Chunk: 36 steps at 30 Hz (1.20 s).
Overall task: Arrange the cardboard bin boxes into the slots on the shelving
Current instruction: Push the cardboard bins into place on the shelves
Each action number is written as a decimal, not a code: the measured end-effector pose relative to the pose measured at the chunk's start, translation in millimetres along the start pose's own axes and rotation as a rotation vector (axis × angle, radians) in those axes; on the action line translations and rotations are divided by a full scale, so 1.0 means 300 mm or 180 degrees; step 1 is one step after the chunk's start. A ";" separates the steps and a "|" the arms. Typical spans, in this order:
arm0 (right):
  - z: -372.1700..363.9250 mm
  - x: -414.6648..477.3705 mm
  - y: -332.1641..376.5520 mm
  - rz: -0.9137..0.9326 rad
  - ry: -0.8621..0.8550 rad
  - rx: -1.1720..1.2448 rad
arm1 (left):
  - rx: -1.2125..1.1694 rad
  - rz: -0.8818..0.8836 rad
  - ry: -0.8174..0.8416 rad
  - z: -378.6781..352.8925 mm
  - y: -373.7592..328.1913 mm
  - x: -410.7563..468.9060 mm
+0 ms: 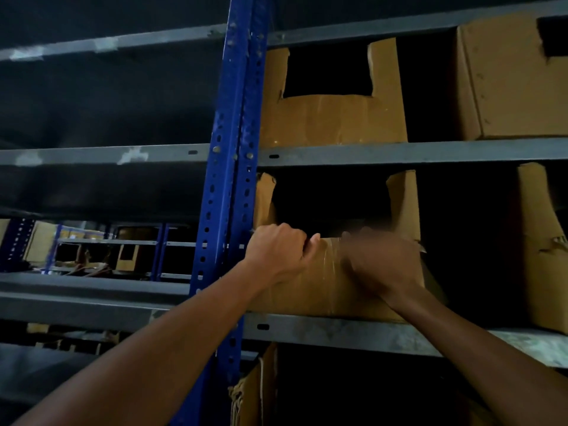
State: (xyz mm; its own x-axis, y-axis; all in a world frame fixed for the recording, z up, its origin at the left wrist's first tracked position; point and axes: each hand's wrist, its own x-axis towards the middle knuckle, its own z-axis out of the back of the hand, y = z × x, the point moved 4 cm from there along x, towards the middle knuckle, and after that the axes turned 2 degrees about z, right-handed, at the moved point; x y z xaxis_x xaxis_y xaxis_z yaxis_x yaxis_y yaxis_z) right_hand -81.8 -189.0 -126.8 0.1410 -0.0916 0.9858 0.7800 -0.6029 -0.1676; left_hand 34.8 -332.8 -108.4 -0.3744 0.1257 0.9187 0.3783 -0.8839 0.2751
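Gripping the low front lip of the cardboard bin box (329,281), the left hand (278,250) is closed into a tight fist, fingers hooked over the cut edge and the thumb lying along the top of it. The right hand (382,262) rests on the same lip, nearer the box's right side. It is smeared by motion blur, so I cannot tell whether its fingers clamp the card or only lie against it.

The box sits in the middle-level slot, its base on the grey shelf beam (353,332) and its left side just beside the blue upright (227,179). It is plain brown corrugated card. A strip of clear glossy tape runs down the front, and two ragged flaps stand up on either side of a wide cut-out. The upright is painted steel, punched with rows of holes and chipped in places. The beam is dull, scuffed metal with a small slot in it.

One level up, a second bin box (332,121) of the same notched shape fills the slot directly above. A closed-faced carton (516,87) stands to its right, and a torn box (541,259) shares the middle shelf, well apart from the held one.
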 end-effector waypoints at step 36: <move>0.211 -0.227 0.069 -0.0178 0.1543 0.0135 | -0.0494 -0.0144 -0.0067 0.021 -0.103 -0.351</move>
State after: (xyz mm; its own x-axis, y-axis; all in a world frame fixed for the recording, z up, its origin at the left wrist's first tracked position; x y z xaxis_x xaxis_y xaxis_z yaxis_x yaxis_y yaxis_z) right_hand -36.7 -144.9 -198.2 -0.1941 -0.4247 0.8843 0.8038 -0.5856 -0.1048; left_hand 67.8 -315.9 -212.0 -0.3697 0.1750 0.9125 0.2255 -0.9358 0.2709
